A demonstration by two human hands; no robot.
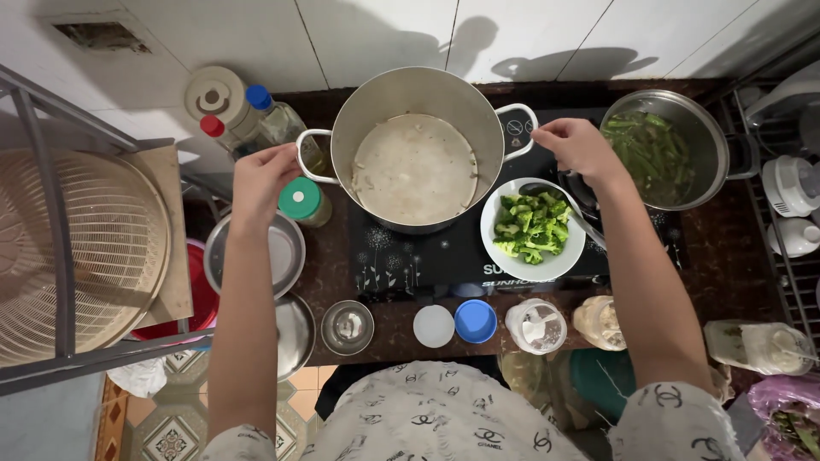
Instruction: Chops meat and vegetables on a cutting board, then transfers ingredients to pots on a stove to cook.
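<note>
Head view, looking straight down. Large steel pot [416, 145] sits on a black induction cooktop [444, 252] at the back of the dark bench [709, 282], pale cloudy liquid inside, lid off. Left hand [263, 181] curled around the left loop handle [309, 158], fingers closed on it. Right hand [581, 149] reaching to the right loop handle [518, 128], fingertips at its outer edge; full closure hard to tell. One hand per side, arms spread wide: a balanced two-point hold, suited to a heavy, liquid-filled vessel and to keeping wrists clear of the rim.

White bowl of broccoli florets [532, 228] just beside the pot on the right, resting on the cooktop edge, close at hand. Spoon or ladle [564, 209] lying across the bowl's far side. Steel pan of green beans [662, 149] further right, apart from the pot. Oil bottles [256, 119] and a green-capped jar [301, 201] crowded at back left, touching distance of the left handle. Empty steel bowls [265, 256] at left; small lidded jars [536, 326] lined along the front edge. Woven basket [77, 248] on a rack far left.
</note>
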